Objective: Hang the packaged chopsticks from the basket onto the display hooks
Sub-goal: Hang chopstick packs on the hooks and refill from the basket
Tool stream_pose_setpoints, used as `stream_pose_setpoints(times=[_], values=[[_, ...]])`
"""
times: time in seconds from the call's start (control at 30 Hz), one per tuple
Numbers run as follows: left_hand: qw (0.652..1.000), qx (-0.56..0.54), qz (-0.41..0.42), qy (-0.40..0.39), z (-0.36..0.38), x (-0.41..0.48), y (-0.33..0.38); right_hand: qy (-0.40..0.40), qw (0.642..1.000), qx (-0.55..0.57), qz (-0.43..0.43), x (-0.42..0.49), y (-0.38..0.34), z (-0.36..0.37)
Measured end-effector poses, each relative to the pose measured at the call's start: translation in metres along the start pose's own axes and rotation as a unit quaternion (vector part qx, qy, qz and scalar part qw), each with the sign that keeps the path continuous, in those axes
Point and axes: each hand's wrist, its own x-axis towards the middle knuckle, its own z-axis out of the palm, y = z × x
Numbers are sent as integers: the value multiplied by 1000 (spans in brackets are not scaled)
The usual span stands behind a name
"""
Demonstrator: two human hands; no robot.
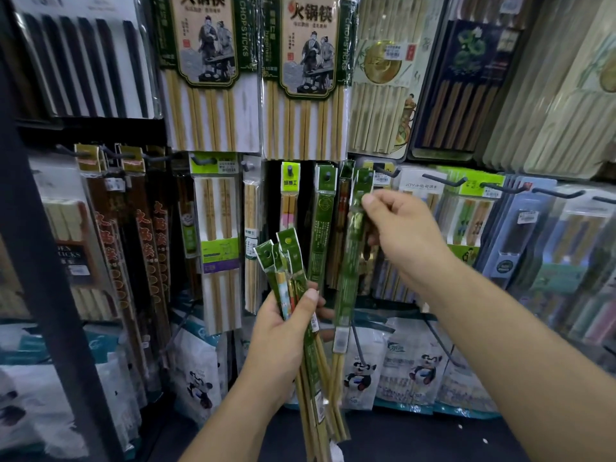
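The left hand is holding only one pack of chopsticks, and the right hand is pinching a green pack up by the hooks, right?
Not quite. The head view shows the left hand gripping a bunch of several green packs, not just one. The right hand does pinch a single green pack up by the hooks.

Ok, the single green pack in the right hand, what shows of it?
The green pack is long and narrow: green printed card under glossy clear wrap, a pale label near its lower end, bamboo-coloured chopstick ends showing below. It hangs nearly upright, slightly tilted. The right hand pinches it near the top. Its top reaches the display hooks; whether it is on one I cannot tell. The left hand grips a separate bundle beside it.
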Motion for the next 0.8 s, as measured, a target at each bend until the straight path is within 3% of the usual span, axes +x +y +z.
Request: stream_pose_setpoints(times=[0.5,0.8], values=[[999,38,3,-12,-1,-1,-1,70,997,3,-16,25,-7,-2],[998,62,23,4,-1,-1,-1,72,992,-95,-31,34,5,0]])
